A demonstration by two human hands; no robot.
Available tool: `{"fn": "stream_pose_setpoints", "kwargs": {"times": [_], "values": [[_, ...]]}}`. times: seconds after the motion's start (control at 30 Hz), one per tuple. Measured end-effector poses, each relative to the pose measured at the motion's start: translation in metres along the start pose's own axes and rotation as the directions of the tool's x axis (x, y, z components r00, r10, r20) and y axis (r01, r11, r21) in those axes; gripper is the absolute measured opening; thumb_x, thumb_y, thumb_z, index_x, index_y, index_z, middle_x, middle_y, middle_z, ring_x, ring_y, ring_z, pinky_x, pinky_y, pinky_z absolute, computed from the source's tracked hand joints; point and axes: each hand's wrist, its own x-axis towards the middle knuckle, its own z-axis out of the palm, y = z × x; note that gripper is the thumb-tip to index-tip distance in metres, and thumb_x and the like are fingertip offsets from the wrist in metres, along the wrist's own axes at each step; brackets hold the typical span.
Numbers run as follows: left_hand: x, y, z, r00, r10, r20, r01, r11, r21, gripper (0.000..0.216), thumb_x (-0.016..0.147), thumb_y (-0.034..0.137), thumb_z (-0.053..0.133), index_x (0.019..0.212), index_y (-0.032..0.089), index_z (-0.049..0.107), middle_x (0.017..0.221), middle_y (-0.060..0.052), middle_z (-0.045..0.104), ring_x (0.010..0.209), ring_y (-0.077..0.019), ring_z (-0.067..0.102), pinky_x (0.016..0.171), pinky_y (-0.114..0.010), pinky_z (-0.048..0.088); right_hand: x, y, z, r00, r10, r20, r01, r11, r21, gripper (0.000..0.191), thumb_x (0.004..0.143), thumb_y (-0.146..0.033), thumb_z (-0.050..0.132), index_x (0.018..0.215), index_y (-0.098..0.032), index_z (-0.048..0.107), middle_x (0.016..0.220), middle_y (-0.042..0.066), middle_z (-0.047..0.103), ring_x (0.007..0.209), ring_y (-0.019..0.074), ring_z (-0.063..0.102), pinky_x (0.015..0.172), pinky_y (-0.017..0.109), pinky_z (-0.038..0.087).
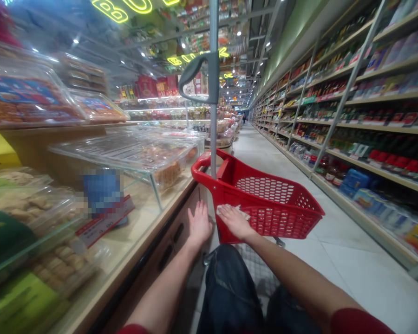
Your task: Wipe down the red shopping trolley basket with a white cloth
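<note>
1. The red basket [264, 203] stands on the pale floor [355, 260] just ahead of the person's bent knee [226, 278], its open top facing up and its long perforated side running off to the right.
2. The right hand [234, 221] lies flat over a crumpled white cloth [244, 214] against the basket's near side, towards the handle end. Its fingers are fairly straight and close together; whether they pinch the cloth, I cannot tell.
3. The left hand [199, 222] is open with fingers spread and no object visible in it. It sits in the narrow gap between the basket's end and the counter [152, 228] — whether it touches the basket, I cannot tell.
4. A grey pole [213, 139] rises from the basket's handle end, with a grey looped grip [211, 79] high up on it.
5. On the left, room is tight: the counter's dark-trimmed edge runs diagonally close beside the left forearm. Clear food boxes [139, 153] and a red price sign [106, 221] stand behind that edge.
6. On the right, bare floor stretches from the basket's far corner to the stocked shelves [379, 171] — a wide strip that narrows with distance down the aisle.
</note>
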Motion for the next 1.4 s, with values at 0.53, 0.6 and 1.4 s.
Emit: {"fn": "stream_pose_setpoints", "kwargs": {"times": [0.53,0.6,1.4], "values": [[0.01,0.07,-0.021,0.881,-0.019,0.473,0.334,-0.683,-0.65,0.021,0.079,0.029,0.049,0.091,0.015,0.059,0.08,-0.003,0.064,0.067,-0.011,0.06,0.06,-0.021,0.047,0.016,-0.019,-0.039,0.86,0.482,-0.168,-0.388,0.831,0.399,0.049,0.081,-0.021,0.043,0.13,-0.021,0.041,0.136,0.009,0.04,0.126,0.0243,0.034,0.099,0.051,0.033],[0.009,0.067,-0.021,0.854,0.04,0.518,0.422,-0.635,-0.647,0.023,0.079,0.032,0.047,0.091,0.016,0.058,0.073,-0.001,0.063,0.059,-0.0103,0.058,0.054,-0.02,0.045,0.005,-0.019,-0.04,0.908,0.402,-0.117,-0.349,0.881,0.319,0.054,0.077,-0.023,0.05,0.13,-0.021,0.04,0.138,0.01,0.037,0.129,0.0271,0.028,0.099,0.057,0.028],[0.025,0.011,0.025,0.845,-0.407,0.346,0.478,0.286,-0.831,0.03,0.059,0.011,0.062,0.088,0.016,0.058,0.1,-0.01,0.064,0.101,-0.0237,0.056,0.091,-0.033,0.037,0.011,-0.004,0.01,0.995,0.096,0.027,-0.096,0.995,0.025,0.032,0.086,-0.012,0.042,0.115,-0.018,0.055,0.131,0.01,0.046,0.128,0.0191,0.03,0.103,0.046,0.028]]}}
